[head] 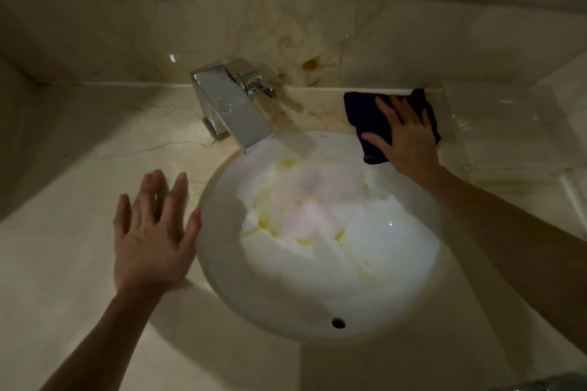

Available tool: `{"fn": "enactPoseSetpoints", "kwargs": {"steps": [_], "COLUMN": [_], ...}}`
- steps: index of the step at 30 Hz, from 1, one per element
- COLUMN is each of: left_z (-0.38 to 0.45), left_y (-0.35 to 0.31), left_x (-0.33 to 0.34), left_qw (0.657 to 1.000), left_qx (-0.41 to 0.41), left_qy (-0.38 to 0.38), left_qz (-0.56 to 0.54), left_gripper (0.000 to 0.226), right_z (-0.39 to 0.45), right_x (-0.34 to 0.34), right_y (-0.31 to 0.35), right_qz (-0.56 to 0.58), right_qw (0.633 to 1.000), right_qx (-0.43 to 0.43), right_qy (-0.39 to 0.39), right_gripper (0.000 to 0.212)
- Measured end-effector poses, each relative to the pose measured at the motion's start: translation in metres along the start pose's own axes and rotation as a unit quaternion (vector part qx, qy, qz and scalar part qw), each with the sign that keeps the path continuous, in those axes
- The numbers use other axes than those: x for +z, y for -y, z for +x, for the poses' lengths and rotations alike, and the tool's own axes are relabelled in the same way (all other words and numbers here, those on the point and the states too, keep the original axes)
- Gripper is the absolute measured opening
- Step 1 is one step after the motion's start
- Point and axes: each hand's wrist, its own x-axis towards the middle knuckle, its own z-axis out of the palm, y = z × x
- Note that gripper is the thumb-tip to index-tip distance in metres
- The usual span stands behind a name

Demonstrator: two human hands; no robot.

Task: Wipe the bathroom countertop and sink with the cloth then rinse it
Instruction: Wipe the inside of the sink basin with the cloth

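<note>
Presently catalogued:

- Dark purple soft cloth (368,124): lies flat on the beige marble tabletop (79,247), behind and to the right of the basin, its far edge at the backsplash (222,28). Judged light, limp and probably damp; it should bunch readily, so gather it from the middle or pinch a free corner.
- Right hand (408,140): fingers spread, palm pressed flat on the cloth, not pinching it.
- Left hand (152,232): open, fingers spread, empty, over the tabletop just beside the basin's left rim; whether it touches cannot be told.
- White oval ceramic sink (222,263): glossy, likely slippery; yellowish streaks inside, an overflow hole near the front wall.
- Chrome angular faucet (232,108): stands behind the basin, spout reaching over its rim; brownish staining on the marble around its base.
- Clear plastic tray (508,127): far right, just beside the cloth.
- Room: dim, the basin brightly lit.
</note>
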Motion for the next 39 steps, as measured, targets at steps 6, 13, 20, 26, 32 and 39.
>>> {"fn": "enactPoseSetpoints", "kwargs": {"steps": [6,13,20,26,32,39], "left_z": [0.001,0.001,0.0,0.0,0.001,0.002], "left_y": [-0.001,0.001,0.0,-0.001,-0.002,-0.001], "left_x": [0.0,0.002,0.001,-0.002,0.0,0.001], "left_qw": [1.0,1.0,1.0,1.0,1.0,1.0], "left_qx": [0.003,0.001,0.004,0.005,0.006,-0.005], "left_qy": [0.008,0.001,0.008,0.017,0.012,0.021], "left_qz": [0.008,0.007,0.01,-0.003,0.002,0.011], "left_gripper": [0.066,0.065,0.067,0.068,0.065,0.064], "right_z": [-0.076,-0.124,-0.151,-0.19,-0.176,-0.042], "right_x": [-0.016,0.027,0.007,-0.046,-0.001,0.084], "right_y": [0.004,-0.023,0.002,0.106,0.236,0.212], "right_qz": [0.027,-0.16,-0.095,0.226,0.398,0.015], "right_qw": [0.997,0.895,0.839,0.731,0.8,0.845], "right_qx": [-0.073,-0.298,-0.272,-0.219,-0.292,-0.523], "right_qy": [-0.021,0.291,0.461,0.605,0.341,0.111], "right_gripper": [0.057,0.062,0.083,0.058,0.057,0.052]}}
